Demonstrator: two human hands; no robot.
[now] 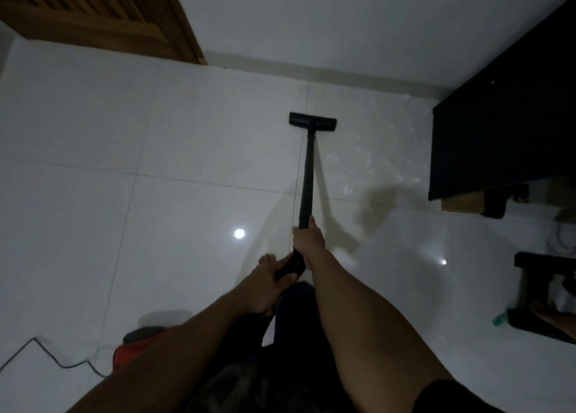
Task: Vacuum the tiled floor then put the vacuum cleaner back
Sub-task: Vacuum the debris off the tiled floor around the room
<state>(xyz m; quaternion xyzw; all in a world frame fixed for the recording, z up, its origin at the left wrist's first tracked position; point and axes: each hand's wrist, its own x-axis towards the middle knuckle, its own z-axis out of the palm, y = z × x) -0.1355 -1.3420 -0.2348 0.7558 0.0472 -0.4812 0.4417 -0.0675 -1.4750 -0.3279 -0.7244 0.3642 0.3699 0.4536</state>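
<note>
Right grip (307, 238) clamps the wand (307, 175), left grip (269, 277) holds its hose end (289, 266); swinging right could knock the floor head (312, 121) against the black cabinet (498, 116).

Head-worn view, steeply downward — floor (93, 132) ahead

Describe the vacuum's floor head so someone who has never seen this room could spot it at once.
Start at the wooden door far left and the black cabinet on the right. On the white tiled floor between them lies the floor head: a flat black bar set crosswise at the far end of the wand gripped by the right hand. Nothing else there forms a T.
</note>
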